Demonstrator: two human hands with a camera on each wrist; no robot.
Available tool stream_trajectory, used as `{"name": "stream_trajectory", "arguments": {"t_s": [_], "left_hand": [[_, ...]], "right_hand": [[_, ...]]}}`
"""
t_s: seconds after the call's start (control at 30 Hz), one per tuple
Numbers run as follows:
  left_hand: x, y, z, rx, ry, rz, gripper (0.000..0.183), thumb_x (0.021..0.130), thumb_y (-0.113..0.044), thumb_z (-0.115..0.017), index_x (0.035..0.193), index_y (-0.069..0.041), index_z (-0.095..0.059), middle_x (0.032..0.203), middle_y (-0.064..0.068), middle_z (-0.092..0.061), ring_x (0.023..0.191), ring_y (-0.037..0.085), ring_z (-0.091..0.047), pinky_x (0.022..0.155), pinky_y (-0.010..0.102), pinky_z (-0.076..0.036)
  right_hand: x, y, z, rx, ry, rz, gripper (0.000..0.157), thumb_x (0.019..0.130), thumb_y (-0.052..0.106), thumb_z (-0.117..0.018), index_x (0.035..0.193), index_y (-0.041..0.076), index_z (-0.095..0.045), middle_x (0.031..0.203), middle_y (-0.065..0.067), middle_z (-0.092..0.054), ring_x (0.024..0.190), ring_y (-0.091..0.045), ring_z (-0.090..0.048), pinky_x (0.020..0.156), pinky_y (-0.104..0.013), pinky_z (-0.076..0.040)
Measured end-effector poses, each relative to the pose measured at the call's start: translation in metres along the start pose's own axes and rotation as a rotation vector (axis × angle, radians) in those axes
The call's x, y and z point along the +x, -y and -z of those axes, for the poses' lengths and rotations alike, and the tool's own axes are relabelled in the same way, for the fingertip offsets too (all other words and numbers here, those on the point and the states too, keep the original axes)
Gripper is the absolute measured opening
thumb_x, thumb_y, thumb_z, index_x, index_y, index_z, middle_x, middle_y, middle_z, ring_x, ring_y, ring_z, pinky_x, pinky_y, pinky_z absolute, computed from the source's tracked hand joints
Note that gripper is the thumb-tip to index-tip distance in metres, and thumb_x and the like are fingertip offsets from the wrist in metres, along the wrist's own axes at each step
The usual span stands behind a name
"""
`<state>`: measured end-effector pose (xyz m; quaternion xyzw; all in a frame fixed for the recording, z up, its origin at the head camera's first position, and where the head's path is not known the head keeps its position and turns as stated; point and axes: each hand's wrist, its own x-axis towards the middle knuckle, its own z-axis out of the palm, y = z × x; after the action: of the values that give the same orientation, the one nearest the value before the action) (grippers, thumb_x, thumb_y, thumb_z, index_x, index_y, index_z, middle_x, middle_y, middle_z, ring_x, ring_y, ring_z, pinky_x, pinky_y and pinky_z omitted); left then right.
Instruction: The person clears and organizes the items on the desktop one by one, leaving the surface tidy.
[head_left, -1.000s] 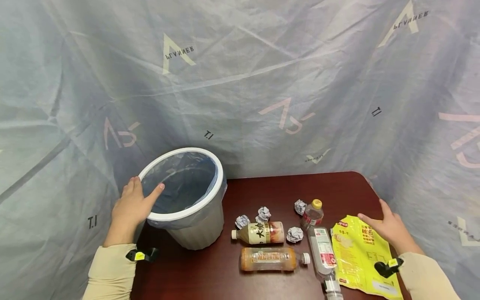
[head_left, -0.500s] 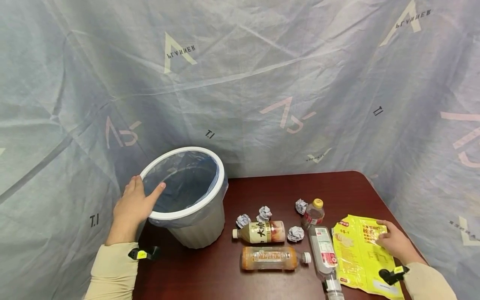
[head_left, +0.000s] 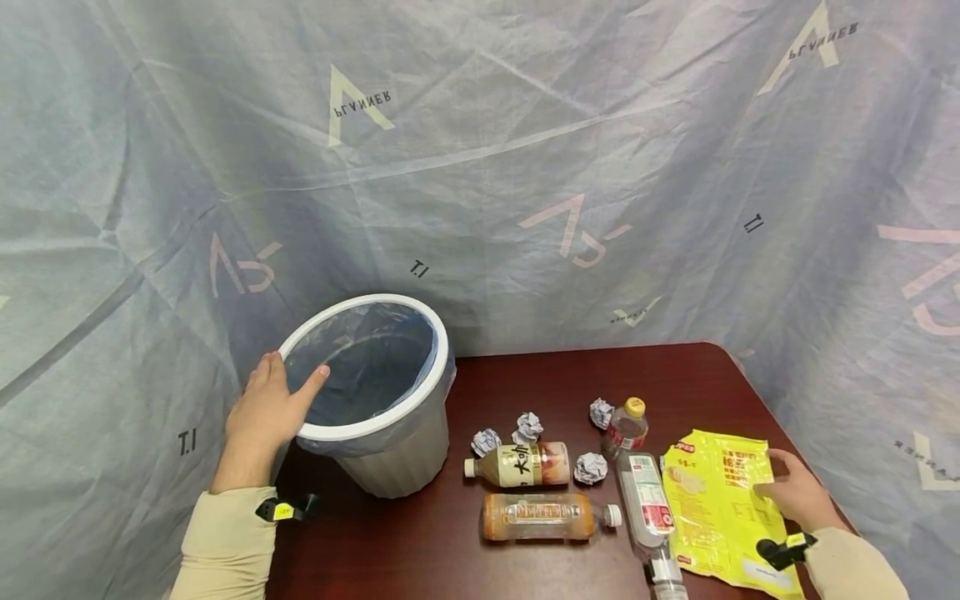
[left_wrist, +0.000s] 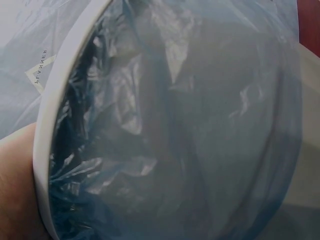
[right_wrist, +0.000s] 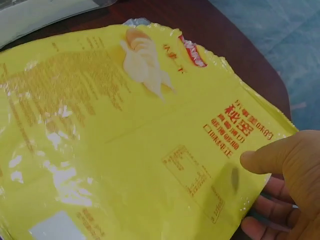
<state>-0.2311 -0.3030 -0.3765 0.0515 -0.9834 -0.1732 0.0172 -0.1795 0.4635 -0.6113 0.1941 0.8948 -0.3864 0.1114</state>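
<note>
My left hand rests at the left side of the white-rimmed trash can, fingers straight and thumb spread toward the opening. In the left wrist view, part of that hand lies outside the rim, beside the bluish liner bag. My right hand holds the right edge of a yellow chip bag. In the right wrist view, its thumb lies over the printed side, and the curled fingers reach under the edge. The chip bag lies mostly flat.
Left of the chip bag lie a clear bottle, an orange-tinted bottle and a brown-labelled bottle. A yellow-capped bottle and several crumpled paper balls lie farther back. Grey sheeting hangs behind the dark red table.
My right hand has come down from above the chip bag to its right edge and taken hold of it. The bag has shifted slightly left. My left hand stays at the trash can.
</note>
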Motion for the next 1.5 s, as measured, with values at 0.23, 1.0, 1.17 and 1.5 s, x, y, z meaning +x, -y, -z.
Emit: {"name": "stream_trajectory", "arguments": {"t_s": [0.23, 1.0, 1.17, 1.5], "left_hand": [[0.0, 0.002, 0.001, -0.008, -0.009, -0.001, 0.111, 0.097, -0.077, -0.024, 0.155, 0.013, 0.001, 0.16, 0.04, -0.001, 0.145, 0.06, -0.011, 0.104, 0.079, -0.022], [0.0, 0.002, 0.0, -0.007, 0.005, 0.014, 0.113, 0.094, -0.081, -0.022, 0.157, 0.01, 0.003, 0.162, 0.036, 0.001, 0.146, 0.058, -0.01, 0.103, 0.08, -0.023], [-0.002, 0.0, 0.0, -0.015, 0.014, 0.019, 0.114, 0.094, -0.082, -0.022, 0.157, 0.01, 0.004, 0.162, 0.036, 0.001, 0.145, 0.058, -0.011, 0.103, 0.079, -0.024], [-0.003, 0.0, 0.0, -0.028, 0.005, 0.016, 0.114, 0.094, -0.081, -0.023, 0.157, 0.01, 0.003, 0.161, 0.037, 0.0, 0.145, 0.059, -0.011, 0.104, 0.08, -0.023]], "right_hand": [[0.001, 0.001, -0.008, -0.017, -0.093, 0.038, 0.08, 0.085, 0.008, -0.074, 0.147, -0.011, -0.027, 0.109, -0.038, -0.057, 0.089, -0.04, -0.063, 0.066, -0.043, -0.056], [-0.011, 0.065, 0.059, 0.226, -0.232, 0.355, 0.07, 0.102, 0.012, -0.06, 0.162, 0.018, -0.024, 0.098, 0.009, -0.061, 0.071, -0.01, -0.066, 0.059, -0.031, -0.056], [-0.014, 0.088, 0.076, 0.237, -0.274, 0.434, 0.051, 0.103, 0.011, -0.057, 0.148, 0.027, -0.038, 0.097, 0.012, -0.056, 0.073, -0.006, -0.065, 0.058, -0.031, -0.057], [-0.012, 0.133, 0.103, 0.218, -0.339, 0.494, 0.034, 0.103, 0.012, -0.057, 0.128, 0.032, -0.044, 0.101, 0.006, -0.052, 0.073, -0.001, -0.063, 0.057, -0.029, -0.057]]}}
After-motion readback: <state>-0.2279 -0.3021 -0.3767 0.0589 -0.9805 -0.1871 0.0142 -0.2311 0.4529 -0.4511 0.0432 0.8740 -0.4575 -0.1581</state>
